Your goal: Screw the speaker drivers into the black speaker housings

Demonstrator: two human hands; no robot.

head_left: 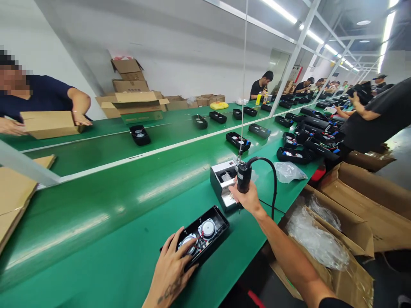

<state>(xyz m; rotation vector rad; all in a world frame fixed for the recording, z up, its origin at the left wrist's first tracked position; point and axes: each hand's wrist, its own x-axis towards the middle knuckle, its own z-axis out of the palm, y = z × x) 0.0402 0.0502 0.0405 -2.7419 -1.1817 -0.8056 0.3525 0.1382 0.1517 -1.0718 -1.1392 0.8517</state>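
Head view: our right hand (248,199) is closed around the driver (244,176), which hangs from a cord (244,77) and sits upright over the screw box (224,184). Bit end is hidden behind the fist, so we can't tell if a screw is loaded. Our left hand (170,267) lies flat on the near end of the speaker shell (201,235), fingers spread, pressing rather than gripping. Shell sits open-side up on the near belt (105,239), two drivers and red wires exposed. Our read: keep the left palm down so the shell can't twist, bring the driver in vertical, keep the bit clear of the wires and cones. Cartons (349,222) with bags sit to our right; more shells (293,154) wait further down the line.
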